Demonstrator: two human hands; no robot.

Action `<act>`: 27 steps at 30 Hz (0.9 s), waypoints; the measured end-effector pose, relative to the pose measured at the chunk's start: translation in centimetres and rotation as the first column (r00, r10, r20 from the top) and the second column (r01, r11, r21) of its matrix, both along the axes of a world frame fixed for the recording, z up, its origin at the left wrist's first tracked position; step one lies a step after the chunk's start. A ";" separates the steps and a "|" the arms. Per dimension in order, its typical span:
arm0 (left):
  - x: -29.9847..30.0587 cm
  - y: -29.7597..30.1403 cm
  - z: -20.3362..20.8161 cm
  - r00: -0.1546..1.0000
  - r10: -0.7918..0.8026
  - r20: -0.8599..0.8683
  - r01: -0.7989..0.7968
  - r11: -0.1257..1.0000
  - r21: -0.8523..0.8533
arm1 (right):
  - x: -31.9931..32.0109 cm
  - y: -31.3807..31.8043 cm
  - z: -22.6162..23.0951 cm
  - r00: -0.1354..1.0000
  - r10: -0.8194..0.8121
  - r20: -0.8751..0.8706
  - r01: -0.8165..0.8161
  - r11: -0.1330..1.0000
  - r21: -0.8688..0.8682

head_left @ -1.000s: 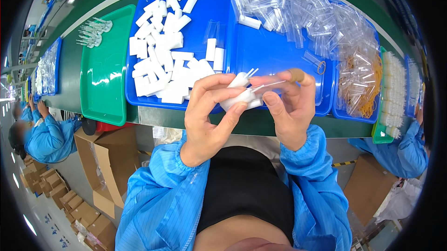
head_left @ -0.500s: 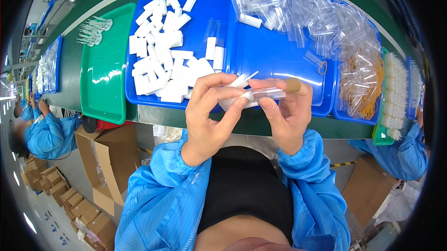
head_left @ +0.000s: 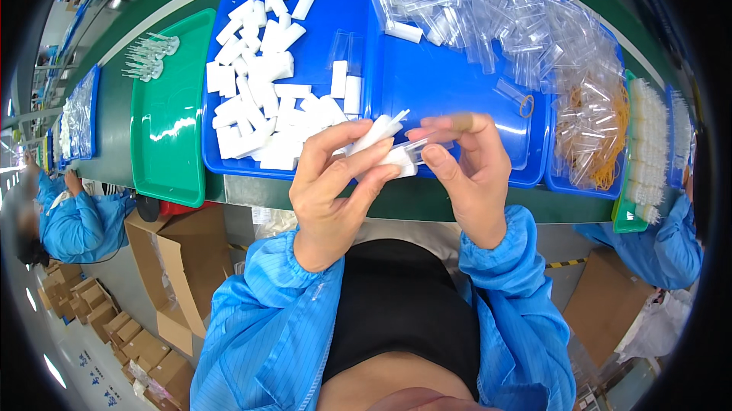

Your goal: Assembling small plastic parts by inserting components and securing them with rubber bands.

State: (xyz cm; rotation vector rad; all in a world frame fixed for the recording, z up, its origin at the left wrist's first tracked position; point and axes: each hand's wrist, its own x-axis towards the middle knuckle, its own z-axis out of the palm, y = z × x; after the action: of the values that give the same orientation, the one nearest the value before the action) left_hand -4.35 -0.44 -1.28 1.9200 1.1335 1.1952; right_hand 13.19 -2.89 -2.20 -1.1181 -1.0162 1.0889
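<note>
Pieces (head_left: 402,160), white, sit bunched in the left hand (head_left: 329,186), thumb and fingers closed on them, over the near edge of the two blue trays. A clear tube (head_left: 417,149) meets the lower piece's right end. Right hand (head_left: 479,171) curls narrow about the tube, thumb below and fingers above (blur there; cannot tell whether it is pinched). Left blue tray (head_left: 329,5) holds white blocks (head_left: 263,68); right blue tray (head_left: 435,87) has clear sleeves (head_left: 480,7) heaped along its far side.
</note>
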 end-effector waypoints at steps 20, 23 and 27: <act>-1.4 -0.1 -0.5 0.864 -0.146 0.483 0.268 0.943 -0.195 | 1.6 0.4 2.0 0.991 0.000 -0.135 -0.015 0.993 -0.114; -2.1 0.4 -1.6 0.929 -0.242 0.280 0.252 0.968 0.001 | 1.7 0.0 0.8 0.995 0.035 -0.089 -0.043 0.995 -0.093; -2.0 -0.2 -1.5 0.936 -0.281 0.214 0.269 0.959 0.083 | 1.3 -0.5 0.3 0.980 0.189 -0.060 -0.191 0.981 -0.023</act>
State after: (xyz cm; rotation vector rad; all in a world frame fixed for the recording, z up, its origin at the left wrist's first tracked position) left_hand -6.36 -0.63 -2.79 1.8541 0.6949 1.2555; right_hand 14.51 -3.34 -1.87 -1.0219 -1.0812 1.2843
